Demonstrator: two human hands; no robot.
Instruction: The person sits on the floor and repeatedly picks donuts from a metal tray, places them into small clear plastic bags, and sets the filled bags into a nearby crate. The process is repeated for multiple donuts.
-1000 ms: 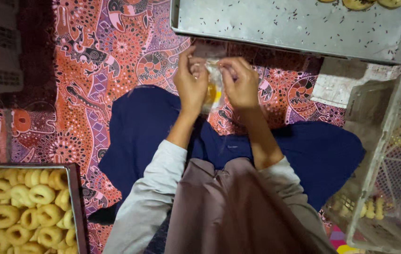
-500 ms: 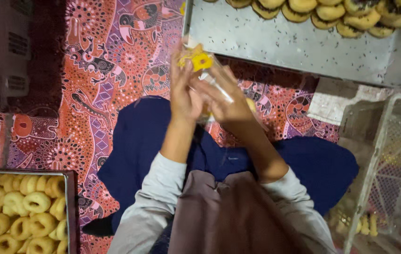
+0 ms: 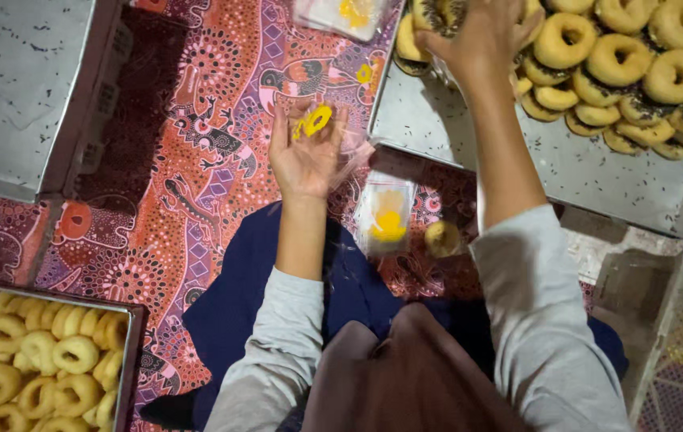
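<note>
Hands now apart, left hand point(image 3: 305, 156) holding clear bag point(image 3: 333, 132), right hand point(image 3: 481, 36) moved to doughnuts point(image 3: 621, 60), grip unclear

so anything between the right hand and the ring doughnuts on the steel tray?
Nothing visible. The right hand is already over the golden ring-shaped doughnuts on the grey metal tray, apparently touching one. The left hand holds a clear plastic bag with a yellow mark apart.

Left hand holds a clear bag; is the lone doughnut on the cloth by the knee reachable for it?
Probably yes: the left hand is near the lone doughnut, nothing between, but its fingers already hold the clear bag.
</note>
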